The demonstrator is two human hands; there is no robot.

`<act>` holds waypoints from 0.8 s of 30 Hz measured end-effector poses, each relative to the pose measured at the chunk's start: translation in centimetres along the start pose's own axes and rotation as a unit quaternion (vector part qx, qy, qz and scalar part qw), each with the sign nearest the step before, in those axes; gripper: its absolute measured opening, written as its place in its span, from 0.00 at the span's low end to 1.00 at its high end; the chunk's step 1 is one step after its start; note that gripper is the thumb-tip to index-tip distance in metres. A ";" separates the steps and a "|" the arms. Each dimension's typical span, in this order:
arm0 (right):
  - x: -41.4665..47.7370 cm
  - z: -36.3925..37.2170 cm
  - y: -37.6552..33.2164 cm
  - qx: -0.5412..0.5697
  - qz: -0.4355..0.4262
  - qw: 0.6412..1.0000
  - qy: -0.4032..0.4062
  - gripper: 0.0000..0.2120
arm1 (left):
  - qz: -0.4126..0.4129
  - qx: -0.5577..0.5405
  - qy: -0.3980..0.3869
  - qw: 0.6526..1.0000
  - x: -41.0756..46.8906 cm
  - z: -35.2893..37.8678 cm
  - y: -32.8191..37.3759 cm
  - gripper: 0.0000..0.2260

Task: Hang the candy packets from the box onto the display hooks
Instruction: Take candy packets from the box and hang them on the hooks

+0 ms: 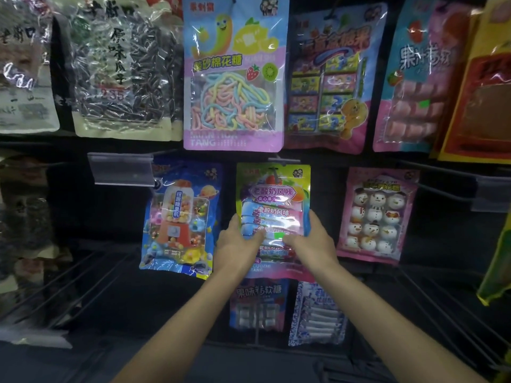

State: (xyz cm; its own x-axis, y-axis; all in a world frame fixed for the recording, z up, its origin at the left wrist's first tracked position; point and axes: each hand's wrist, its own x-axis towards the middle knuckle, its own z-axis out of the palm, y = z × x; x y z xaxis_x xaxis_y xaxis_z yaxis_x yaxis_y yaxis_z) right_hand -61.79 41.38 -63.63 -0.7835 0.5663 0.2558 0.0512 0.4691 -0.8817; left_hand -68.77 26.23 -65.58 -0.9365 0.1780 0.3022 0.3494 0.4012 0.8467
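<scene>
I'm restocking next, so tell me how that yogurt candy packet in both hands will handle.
The candy packet probably flexes: it's a thin film pouch. Its glossy glare suggests it may be slippery, hence the left hand and right hand on its edges. Likely light.

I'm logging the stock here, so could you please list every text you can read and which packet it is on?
"酸砂棉花糖", "TANG": rope-candy packet
"老酸奶风味": packet held by left hand and right hand
"扭趣糖果机": gumball-machine packet
"原味瓜子": sunflower-seed bag
Snowman packet: text too blurred.
</scene>
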 end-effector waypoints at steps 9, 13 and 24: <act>2.0 2.4 3.2 0.000 -0.007 0.998 0.060 0.42 | -0.025 0.083 0.013 0.996 2.3 2.5 -1.7 0.38; 3.3 4.0 4.2 -0.023 -0.018 0.997 0.077 0.41 | -0.032 0.093 0.028 0.995 3.0 4.1 -2.0 0.42; 5.5 7.3 3.8 -0.041 -0.023 0.993 0.107 0.49 | -0.009 0.081 0.043 0.996 5.8 6.0 -2.4 0.39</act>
State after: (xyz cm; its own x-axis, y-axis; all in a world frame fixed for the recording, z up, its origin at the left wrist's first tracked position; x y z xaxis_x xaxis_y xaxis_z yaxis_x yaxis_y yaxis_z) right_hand -70.42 41.38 -68.47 -0.6370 0.6696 0.3819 0.0749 0.5469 -0.8338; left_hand -74.90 31.72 -68.49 -0.9392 0.0942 0.3303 0.3264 0.5443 0.7728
